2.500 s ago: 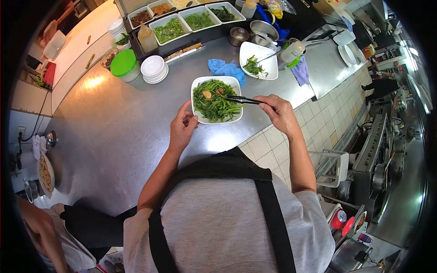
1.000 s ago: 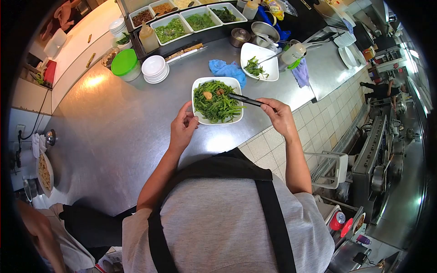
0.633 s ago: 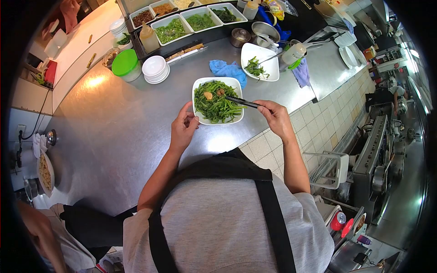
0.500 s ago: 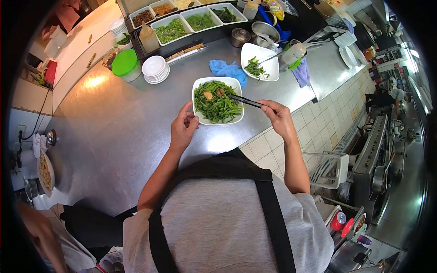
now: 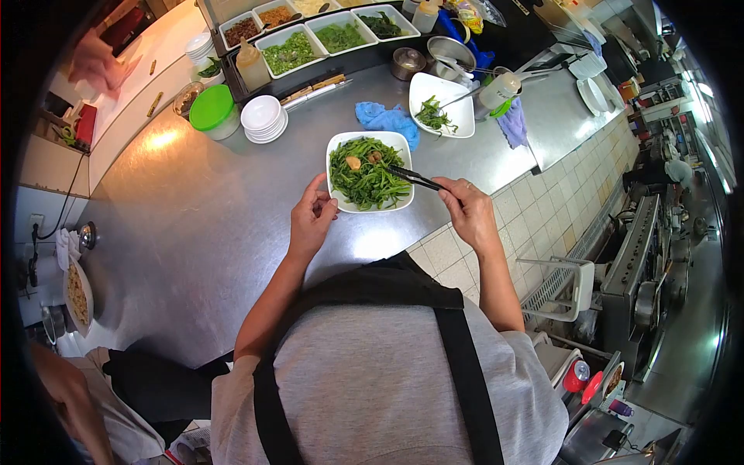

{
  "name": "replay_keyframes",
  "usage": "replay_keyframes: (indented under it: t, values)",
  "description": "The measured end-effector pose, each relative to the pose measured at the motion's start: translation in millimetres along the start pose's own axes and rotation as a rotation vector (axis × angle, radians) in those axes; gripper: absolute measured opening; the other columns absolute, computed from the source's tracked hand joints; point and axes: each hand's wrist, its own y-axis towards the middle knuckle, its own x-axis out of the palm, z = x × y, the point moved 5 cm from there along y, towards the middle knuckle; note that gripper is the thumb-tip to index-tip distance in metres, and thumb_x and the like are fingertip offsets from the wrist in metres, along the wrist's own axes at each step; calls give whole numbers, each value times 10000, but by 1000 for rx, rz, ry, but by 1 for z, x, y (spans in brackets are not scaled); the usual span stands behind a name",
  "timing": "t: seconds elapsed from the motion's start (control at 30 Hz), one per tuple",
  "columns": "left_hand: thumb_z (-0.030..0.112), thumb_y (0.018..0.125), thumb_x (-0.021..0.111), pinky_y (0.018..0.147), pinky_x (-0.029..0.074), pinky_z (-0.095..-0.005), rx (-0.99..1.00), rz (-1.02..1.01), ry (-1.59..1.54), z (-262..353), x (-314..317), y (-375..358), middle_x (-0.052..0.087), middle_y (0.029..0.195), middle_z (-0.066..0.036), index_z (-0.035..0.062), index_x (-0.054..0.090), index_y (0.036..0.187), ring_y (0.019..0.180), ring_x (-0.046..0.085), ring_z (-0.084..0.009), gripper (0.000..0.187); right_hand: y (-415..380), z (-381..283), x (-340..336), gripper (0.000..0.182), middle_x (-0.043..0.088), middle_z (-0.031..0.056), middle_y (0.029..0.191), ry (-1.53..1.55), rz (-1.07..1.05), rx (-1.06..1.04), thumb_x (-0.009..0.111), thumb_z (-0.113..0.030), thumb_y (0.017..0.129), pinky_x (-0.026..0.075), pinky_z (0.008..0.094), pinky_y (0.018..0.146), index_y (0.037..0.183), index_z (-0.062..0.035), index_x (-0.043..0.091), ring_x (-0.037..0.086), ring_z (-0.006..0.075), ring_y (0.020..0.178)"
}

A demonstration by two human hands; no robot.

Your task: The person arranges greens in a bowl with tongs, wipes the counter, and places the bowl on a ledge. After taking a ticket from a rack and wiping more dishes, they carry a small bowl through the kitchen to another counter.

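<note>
A square white bowl (image 5: 332, 200) full of cooked green stems and leaves (image 5: 364, 180) sits on the steel counter in front of me. Two brownish-orange pieces lie on top of the greens. My left hand (image 5: 313, 217) grips the bowl's lower left rim, thumb and fingers closed on it. In my right hand (image 5: 470, 211), at the right of the bowl, are black tongs (image 5: 415, 177). Their tips touch the greens at the right side. Beyond, a second white bowl (image 5: 463, 116) holds a few leftover greens, beside a crumpled blue cloth (image 5: 384, 118).
Stacked small white dishes (image 5: 263, 118) and a green-lidded tub (image 5: 215, 110) stand at the back left. Trays of chopped toppings (image 5: 291, 53) line the back. A squeeze bottle (image 5: 500, 91) stands right. Another person's arm (image 5: 74, 403) is at lower left, by a plate of food (image 5: 77, 298).
My right hand has shifted slightly left, and the tongs now slant down more steeply to the right. At the upper left, a blurred pinkish shape has moved over the ledge.
</note>
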Motion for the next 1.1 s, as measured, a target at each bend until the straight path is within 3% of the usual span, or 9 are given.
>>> replay_keyframes:
  t: [0.63, 0.73, 0.83, 1.03, 1.1]
  values:
    - [28, 885, 567, 651, 513, -249, -6, -8, 19, 4, 1, 0, 618, 875, -71, 46, 423, 1367, 719, 588, -96, 504, -4, -1, -6, 169, 610, 117, 751, -156, 140, 9, 600, -107, 865, 483, 403, 601, 1016, -100, 674, 610, 308, 667]
    - [30, 886, 566, 651, 514, -249, -17, 1, 31, 0, 0, 0, 619, 874, -72, 43, 420, 1368, 719, 590, -98, 504, -6, 0, -6, 181, 610, 121, 760, -123, 116, 14, 598, -114, 864, 485, 401, 614, 1030, -99, 670, 611, 309, 680]
    - [33, 885, 568, 651, 515, -250, -14, -3, 17, 1, 0, 0, 621, 872, -72, 39, 417, 1369, 720, 592, -100, 507, -5, 1, -4, 197, 589, 116, 725, -79, 99, 41, 605, -96, 874, 463, 347, 614, 1059, -77, 673, 576, 255, 642]
    - [34, 883, 568, 650, 513, -249, -15, 1, -13, 3, 1, 0, 620, 870, -75, 38, 413, 1372, 719, 593, -102, 513, -2, 18, 5, 189, 641, 137, 817, 24, 98, 60, 609, -99, 875, 472, 332, 650, 1047, -64, 678, 596, 249, 690]
    - [35, 883, 567, 650, 512, -248, -15, -3, 2, 4, 1, 0, 620, 867, -75, 37, 412, 1373, 718, 593, -102, 514, -1, 18, -1, 175, 650, 145, 843, 46, 117, 89, 609, -97, 868, 486, 345, 656, 1022, -58, 681, 616, 281, 703]
